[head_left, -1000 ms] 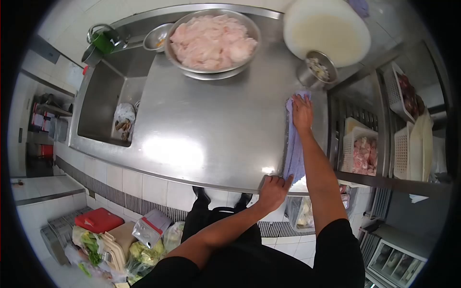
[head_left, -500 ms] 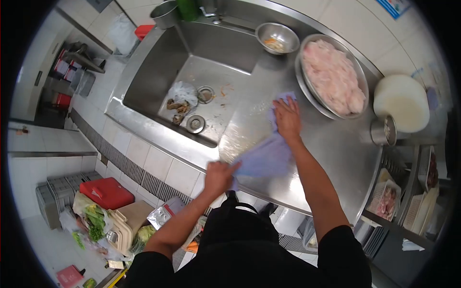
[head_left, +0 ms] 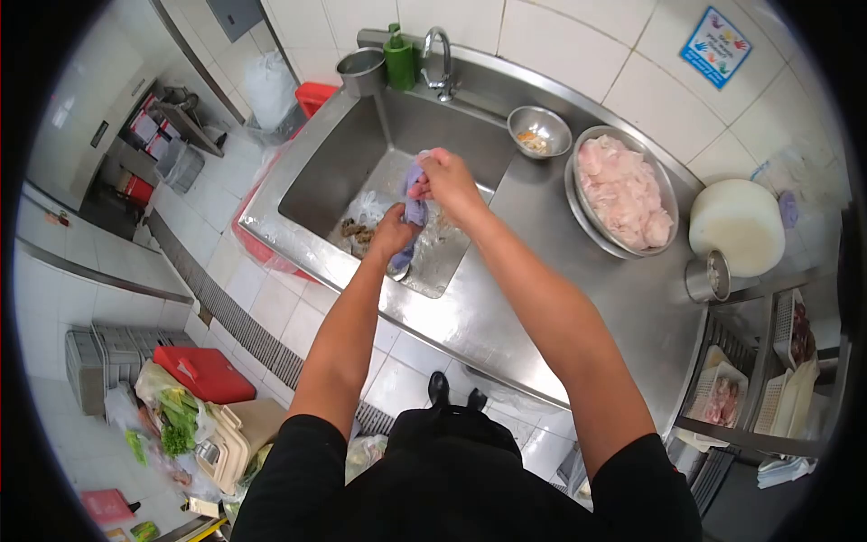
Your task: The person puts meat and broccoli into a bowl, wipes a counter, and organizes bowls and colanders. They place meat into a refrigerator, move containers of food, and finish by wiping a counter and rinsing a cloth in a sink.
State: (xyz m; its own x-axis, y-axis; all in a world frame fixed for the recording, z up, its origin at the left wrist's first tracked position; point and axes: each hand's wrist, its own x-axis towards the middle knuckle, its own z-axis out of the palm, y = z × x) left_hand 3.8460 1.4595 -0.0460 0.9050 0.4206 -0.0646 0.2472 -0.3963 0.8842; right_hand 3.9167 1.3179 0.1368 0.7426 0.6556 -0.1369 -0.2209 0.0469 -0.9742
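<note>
Over the sink [head_left: 327,158] both my hands grip a bunched purple cloth [head_left: 415,210]. My right hand [head_left: 444,183] is closed around its upper end. Lower down, my left hand [head_left: 392,233] is closed on the other part, which hangs toward the sink floor. Behind the left hand lie a crumpled clear plastic bag [head_left: 366,208] and some brown scraps [head_left: 355,231] in the basin. The cloth and hands hide part of the sink floor, including most of the drain area.
A faucet [head_left: 439,65], green bottle [head_left: 399,61] and metal pot [head_left: 362,72] stand behind the sink. On the counter [head_left: 519,262] are a small bowl [head_left: 539,133], a large bowl of pale pink meat [head_left: 625,194], a white tub [head_left: 738,226] and a metal cup [head_left: 707,276].
Both hands have moved from the steel counter leftward over the sink, taking the purple cloth along. Spread flat on the counter before, the cloth is now bunched between the hands.
</note>
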